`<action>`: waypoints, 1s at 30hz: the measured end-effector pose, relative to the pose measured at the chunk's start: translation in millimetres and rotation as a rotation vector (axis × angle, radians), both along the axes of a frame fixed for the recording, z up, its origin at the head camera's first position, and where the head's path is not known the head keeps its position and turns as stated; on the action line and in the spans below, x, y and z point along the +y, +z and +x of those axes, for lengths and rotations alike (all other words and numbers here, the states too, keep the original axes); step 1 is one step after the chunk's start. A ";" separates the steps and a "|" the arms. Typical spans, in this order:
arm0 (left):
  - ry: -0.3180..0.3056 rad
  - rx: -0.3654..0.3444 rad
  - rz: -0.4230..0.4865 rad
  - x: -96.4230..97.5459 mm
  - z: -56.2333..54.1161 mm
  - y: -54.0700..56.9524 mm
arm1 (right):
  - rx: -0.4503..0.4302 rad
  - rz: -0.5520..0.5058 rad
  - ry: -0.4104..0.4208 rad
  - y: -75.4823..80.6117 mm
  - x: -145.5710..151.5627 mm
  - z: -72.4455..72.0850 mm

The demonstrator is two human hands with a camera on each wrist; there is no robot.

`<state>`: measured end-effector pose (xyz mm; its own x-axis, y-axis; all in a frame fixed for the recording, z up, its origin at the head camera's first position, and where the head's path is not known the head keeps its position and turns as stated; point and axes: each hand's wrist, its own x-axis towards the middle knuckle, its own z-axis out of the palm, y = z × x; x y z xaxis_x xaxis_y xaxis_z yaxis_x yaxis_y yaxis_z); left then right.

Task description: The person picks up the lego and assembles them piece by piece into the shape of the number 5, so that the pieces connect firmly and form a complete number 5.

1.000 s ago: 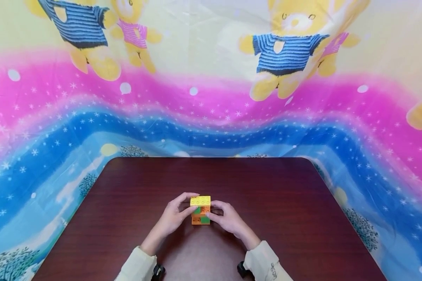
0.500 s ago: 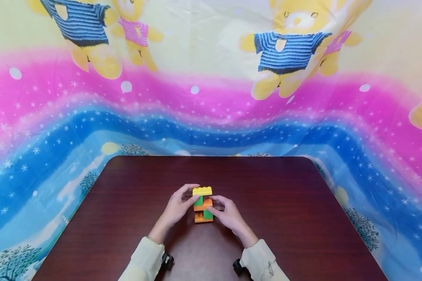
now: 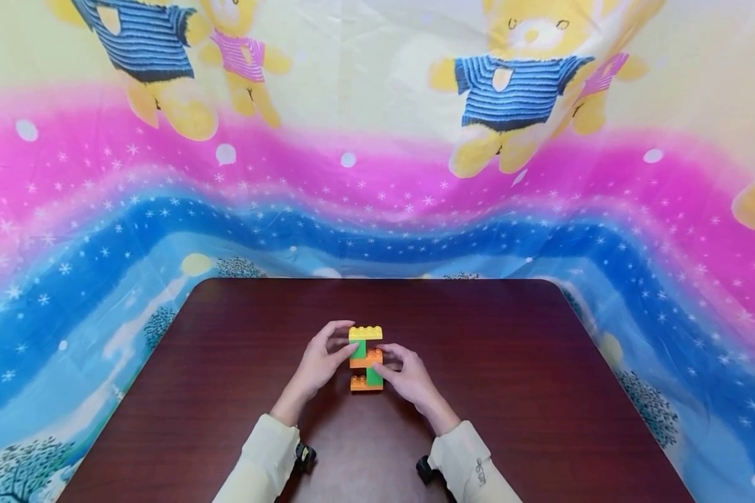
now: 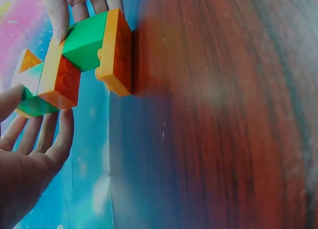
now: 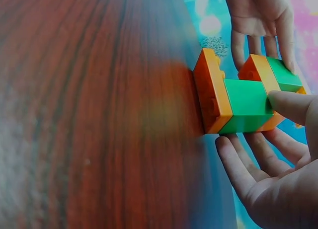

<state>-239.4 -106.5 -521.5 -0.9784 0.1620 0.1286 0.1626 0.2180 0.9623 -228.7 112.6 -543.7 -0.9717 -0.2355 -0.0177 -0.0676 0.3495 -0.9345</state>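
A stack of toy building bricks stands on the brown table [image 3: 239, 335], its orange base brick [image 3: 366, 388] down against the wood. Above that come a green brick [image 5: 246, 97] on the right, an orange brick [image 4: 49, 82], a second green brick [image 3: 358, 348] on the left and a yellow brick [image 3: 365, 334] on top. My left hand [image 3: 317, 361] grips the upper part, thumb on the upper green brick. Lower down, my right hand [image 3: 409, 375] holds the lower green and middle orange bricks between thumb and fingers. Fingers behind the stack are partly hidden in the head view.
The table's far edge [image 3: 377, 279] lies beyond the stack. Behind it hangs a cloth [image 3: 377, 181] printed with bears and snowflakes. A black device [image 3: 305, 457] sits at the left wrist, and another black device [image 3: 425, 469] at the right.
Both hands and the stack have shifted away from the person and slightly right. Less of the yellow brick's top face shows, and more of the stack's front. Both hands keep their hold.
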 end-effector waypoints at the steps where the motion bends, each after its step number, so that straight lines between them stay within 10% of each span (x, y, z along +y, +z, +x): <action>1: 0.001 -0.001 0.003 0.4 -0.8 -0.4 | 0.002 0.003 -0.006 0.0 -0.1 -0.6; 30: 0.013 -0.053 0.001 -0.2 -10.8 -11.2 | 0.015 -0.033 0.021 -3.1 0.0 -6.9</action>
